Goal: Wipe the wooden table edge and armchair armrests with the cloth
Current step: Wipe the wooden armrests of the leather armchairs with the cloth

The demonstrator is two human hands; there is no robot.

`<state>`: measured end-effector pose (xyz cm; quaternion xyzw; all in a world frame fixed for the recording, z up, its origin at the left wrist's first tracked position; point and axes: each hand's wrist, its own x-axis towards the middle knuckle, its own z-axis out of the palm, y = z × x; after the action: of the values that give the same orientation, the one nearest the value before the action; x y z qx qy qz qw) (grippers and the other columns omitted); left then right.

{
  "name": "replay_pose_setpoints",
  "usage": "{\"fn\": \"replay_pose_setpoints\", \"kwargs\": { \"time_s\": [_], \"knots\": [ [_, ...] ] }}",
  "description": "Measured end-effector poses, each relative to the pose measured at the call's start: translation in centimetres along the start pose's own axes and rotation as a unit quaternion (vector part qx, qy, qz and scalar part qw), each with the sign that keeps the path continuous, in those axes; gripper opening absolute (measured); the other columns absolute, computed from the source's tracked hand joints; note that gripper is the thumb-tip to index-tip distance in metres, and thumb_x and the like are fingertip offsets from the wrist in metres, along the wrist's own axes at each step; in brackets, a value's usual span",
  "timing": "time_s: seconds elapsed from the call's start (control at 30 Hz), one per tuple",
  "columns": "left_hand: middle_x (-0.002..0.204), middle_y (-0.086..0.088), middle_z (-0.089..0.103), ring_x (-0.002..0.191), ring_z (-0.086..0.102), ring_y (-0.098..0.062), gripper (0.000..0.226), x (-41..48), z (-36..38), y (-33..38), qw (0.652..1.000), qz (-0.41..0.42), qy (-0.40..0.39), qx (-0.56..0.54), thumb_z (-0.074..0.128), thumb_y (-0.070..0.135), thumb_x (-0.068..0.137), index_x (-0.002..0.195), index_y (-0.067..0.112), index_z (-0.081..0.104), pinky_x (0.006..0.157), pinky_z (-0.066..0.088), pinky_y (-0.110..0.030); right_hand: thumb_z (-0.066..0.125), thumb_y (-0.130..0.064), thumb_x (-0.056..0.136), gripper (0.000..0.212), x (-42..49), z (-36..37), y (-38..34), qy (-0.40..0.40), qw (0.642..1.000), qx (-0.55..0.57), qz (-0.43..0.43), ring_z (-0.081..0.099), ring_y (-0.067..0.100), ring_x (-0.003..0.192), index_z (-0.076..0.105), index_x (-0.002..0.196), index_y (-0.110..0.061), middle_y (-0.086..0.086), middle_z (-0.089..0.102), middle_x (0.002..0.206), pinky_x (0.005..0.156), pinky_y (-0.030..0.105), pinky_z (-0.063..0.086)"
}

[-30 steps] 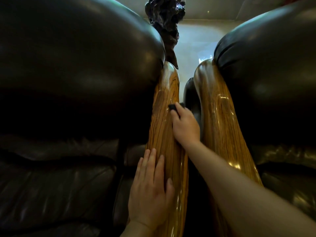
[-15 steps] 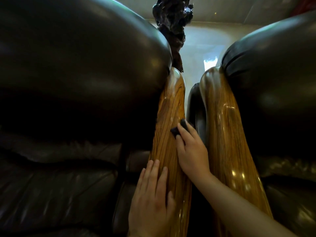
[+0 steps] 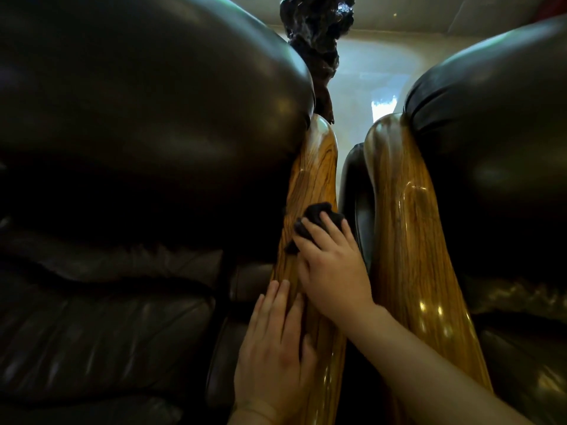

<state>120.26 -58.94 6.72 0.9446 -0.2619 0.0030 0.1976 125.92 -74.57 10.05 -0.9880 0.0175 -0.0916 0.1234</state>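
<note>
The near armrest (image 3: 313, 185) is varnished wood, golden-brown with dark streaked grain, glossy enough to catch highlights along its rounded top. To the right of it the second armrest (image 3: 411, 228) shows the same polished wood, slicker still, with bright spots of glare. The cloth (image 3: 316, 216) on the near armrest is dark, soft and matt, bunched into folds. Left of that armrest the armchair upholstery (image 3: 138, 133) looks like dark leather, smooth with a dull sheen, creased lower down. Beyond the armrest a dark carving (image 3: 316, 26) looks knobbly, rough and shiny.
</note>
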Motion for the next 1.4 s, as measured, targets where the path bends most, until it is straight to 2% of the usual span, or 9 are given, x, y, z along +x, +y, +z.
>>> {"fn": "replay_pose_setpoints", "kwargs": {
  "time_s": [0.23,0.4,0.57,0.77,0.9,1.03,1.23,1.33,1.4],
  "knots": [
    [0.156,-0.004,0.031,0.149,0.018,-0.015,0.062,0.0,0.2,0.0,1.0,-0.009,0.003,-0.011,0.045,0.037,0.089,0.147,0.017,0.036,0.115,0.023,-0.039,0.049,-0.028,0.101,0.031,-3.2,-1.1,1.8,-0.03,0.978,0.08,-0.192,0.044,0.015,0.141,0.063,0.129,-0.027,-0.005,0.059,0.14,0.122,0.046,0.024],
    [0.158,-0.003,0.028,0.15,0.017,-0.017,0.06,-0.1,0.2,-0.1,1.0,0.0,0.003,-0.019,0.045,0.035,0.088,0.146,0.02,0.037,0.118,0.019,-0.039,0.051,-0.022,0.098,0.035,2.6,-1.4,0.5,-0.009,0.997,0.077,-0.025,0.04,0.019,0.143,0.064,0.131,-0.023,-0.001,0.057,0.144,0.123,0.045,0.02],
    [0.158,-0.005,0.031,0.15,0.019,-0.018,0.062,-0.1,0.1,-0.2,1.0,0.006,0.014,-0.026,0.046,0.035,0.089,0.148,0.017,0.038,0.115,0.023,-0.04,0.044,-0.032,0.101,0.035,0.2,-1.1,1.6,-0.059,0.982,0.061,-0.17,0.039,0.012,0.143,0.061,0.131,-0.032,-0.008,0.054,0.146,0.123,0.042,0.021],
    [0.158,-0.004,0.032,0.15,0.018,-0.018,0.059,-0.1,-0.1,0.1,1.0,0.0,0.006,-0.024,0.047,0.035,0.088,0.145,0.02,0.039,0.118,0.018,-0.039,0.041,-0.04,0.103,0.051,8.1,-0.2,1.6,-0.041,0.994,0.046,0.09,0.015,0.028,0.153,0.037,0.152,-0.027,0.001,0.025,0.165,0.124,0.047,0.016],
    [0.157,-0.006,0.034,0.149,0.019,-0.019,0.059,-0.2,-0.2,0.1,1.0,-0.001,-0.002,-0.01,0.046,0.035,0.088,0.144,0.018,0.04,0.118,0.02,-0.04,0.039,-0.04,0.103,0.047,7.8,-0.3,0.3,-0.057,0.997,-0.041,-0.042,0.03,0.029,0.149,0.046,0.147,-0.027,0.002,0.038,0.159,0.122,0.048,0.018],
    [0.157,-0.009,0.036,0.149,0.022,-0.021,0.061,-0.1,-0.1,-0.1,1.0,0.008,0.009,-0.019,0.046,0.035,0.087,0.145,0.015,0.042,0.116,0.023,-0.041,0.035,-0.044,0.102,0.045,2.6,-0.1,0.4,-0.093,0.983,-0.015,-0.157,0.033,0.028,0.147,0.048,0.143,-0.032,-0.002,0.046,0.154,0.121,0.052,0.023],
    [0.157,-0.003,0.033,0.149,0.019,-0.017,0.059,0.0,-0.2,0.2,1.0,-0.014,-0.002,-0.013,0.046,0.037,0.088,0.145,0.021,0.039,0.119,0.016,-0.037,0.035,-0.044,0.103,0.054,13.2,0.8,1.7,-0.058,0.997,-0.026,0.033,0.018,0.036,0.152,0.036,0.152,-0.022,0.007,0.027,0.164,0.122,0.052,0.018],
    [0.157,-0.001,0.028,0.15,0.015,-0.015,0.058,0.1,-0.5,0.5,1.0,-0.027,-0.013,-0.002,0.043,0.039,0.09,0.146,0.023,0.036,0.119,0.014,-0.037,0.041,-0.04,0.102,0.05,13.9,0.4,1.8,-0.012,0.988,0.053,0.143,0.029,0.036,0.146,0.044,0.147,-0.018,0.011,0.035,0.159,0.119,0.049,0.029],
    [0.157,-0.001,0.029,0.15,0.014,-0.015,0.057,0.0,-0.7,0.6,0.999,-0.033,-0.017,-0.005,0.043,0.038,0.091,0.146,0.022,0.035,0.119,0.013,-0.036,0.047,-0.033,0.1,0.041,11.7,0.0,1.4,0.018,0.991,0.041,0.127,0.039,0.036,0.138,0.056,0.137,-0.017,0.011,0.046,0.151,0.112,0.047,0.036]
  ]
}}
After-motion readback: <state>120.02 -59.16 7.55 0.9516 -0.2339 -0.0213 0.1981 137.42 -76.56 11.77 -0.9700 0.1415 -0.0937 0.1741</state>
